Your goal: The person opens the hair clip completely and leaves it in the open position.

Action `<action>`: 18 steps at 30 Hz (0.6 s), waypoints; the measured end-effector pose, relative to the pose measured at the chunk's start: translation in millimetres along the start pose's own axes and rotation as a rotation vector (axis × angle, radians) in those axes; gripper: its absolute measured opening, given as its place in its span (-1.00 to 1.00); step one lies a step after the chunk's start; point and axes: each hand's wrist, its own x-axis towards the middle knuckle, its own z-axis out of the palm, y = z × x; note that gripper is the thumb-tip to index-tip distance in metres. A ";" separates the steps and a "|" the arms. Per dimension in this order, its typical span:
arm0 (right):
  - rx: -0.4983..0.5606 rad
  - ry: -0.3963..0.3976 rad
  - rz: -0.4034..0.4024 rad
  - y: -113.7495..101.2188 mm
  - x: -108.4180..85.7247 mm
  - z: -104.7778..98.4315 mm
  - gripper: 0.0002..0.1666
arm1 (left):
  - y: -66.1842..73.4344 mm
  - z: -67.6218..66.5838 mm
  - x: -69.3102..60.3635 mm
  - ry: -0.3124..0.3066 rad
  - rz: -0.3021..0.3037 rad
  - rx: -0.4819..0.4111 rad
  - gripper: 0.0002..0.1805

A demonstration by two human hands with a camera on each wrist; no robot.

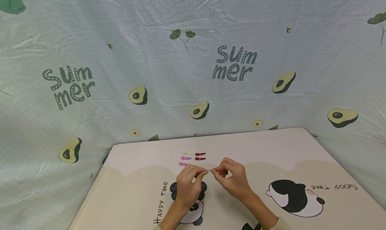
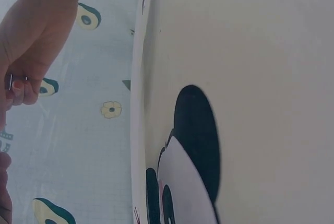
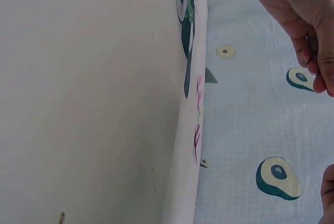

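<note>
Both hands are raised over the table, fingertips almost meeting. In the head view, my left hand [image 1: 189, 184] and my right hand [image 1: 233, 178] pinch opposite ends of a small thin object [image 1: 209, 170], too small to identify. The left wrist view has my right hand [image 2: 39, 36] at upper left, a narrow shiny strip [image 2: 10, 81] by its fingers, and part of my left hand [image 2: 4, 187] at the edge. From the right wrist, my left hand [image 3: 302, 20] appears at upper right, and a bit of my right hand [image 3: 327, 195] at lower right.
Beyond the hands lie a green hair clip [image 1: 188, 152], two pink clips [image 1: 186, 158] and two red clips [image 1: 200, 158]; the nearer pink one is close to my left hand. The table [image 1: 144, 196] bears printed pandas and ends at a hanging avocado-print sheet [image 1: 169, 116].
</note>
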 end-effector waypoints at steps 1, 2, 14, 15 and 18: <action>-0.001 -0.001 0.000 0.2 0.0 0.1 -0.68 | -0.1 0.0 -0.1 0.000 0.000 0.000 -0.86; -0.003 -0.002 0.003 0.4 -0.1 0.1 -0.67 | -0.2 0.0 0.0 -0.002 -0.001 -0.001 -0.86; -0.004 -0.008 0.013 2.7 -1.4 0.6 -0.67 | 0.5 -0.2 -0.5 -0.013 -0.040 -0.010 -0.85; -0.002 -0.008 0.013 2.5 -1.4 0.5 -0.67 | 0.5 -0.2 -0.6 -0.013 -0.043 -0.011 -0.85; -0.003 -0.008 0.012 2.0 -1.4 0.0 -0.67 | 0.4 0.1 -0.7 -0.012 -0.042 -0.013 -0.85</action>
